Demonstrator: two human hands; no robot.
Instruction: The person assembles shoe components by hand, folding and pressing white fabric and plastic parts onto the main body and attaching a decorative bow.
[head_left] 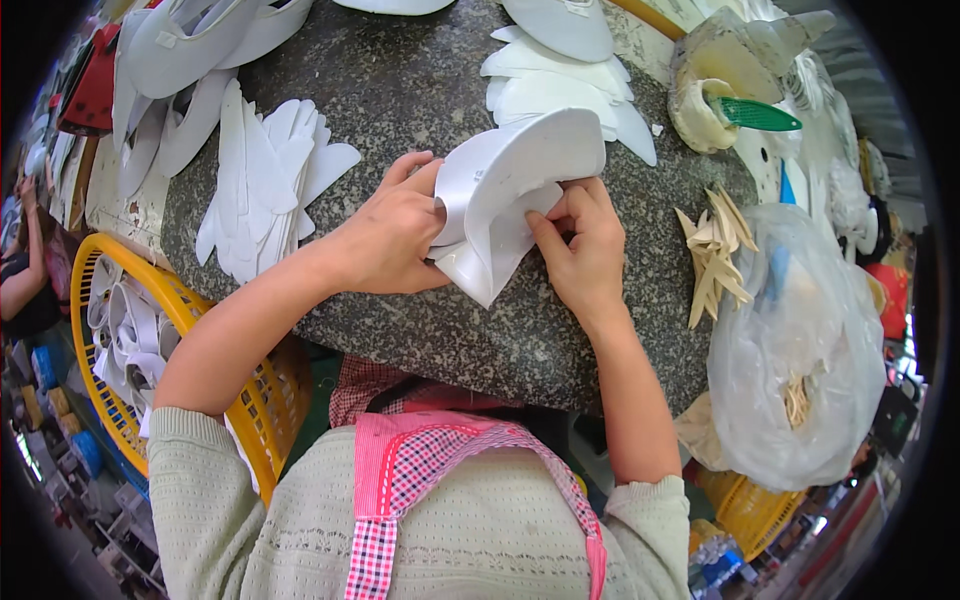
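Note:
A glossy white shoe upper [535, 155], bent into a curve, is held up over the dark speckled tabletop [430, 340]. My left hand [395, 228] grips its left side, the fingers partly hidden behind it. At the right edge, my right hand [585, 245] pinches the upper between thumb and fingers, the thumb pressed on its inner face. Left of my hands lies a fanned pile of flat white pieces [262, 185]. Beyond the held upper, more white pieces [555, 85] are stacked in layers.
Other white uppers [195, 40] lie at the far left. A glue-crusted pot [700, 110] with a green-handled brush [762, 114] stands at the far right. Tan pointed pieces [715, 255] lie beside a clear plastic bag [800, 350]. A yellow basket [100, 245] holds white parts at left.

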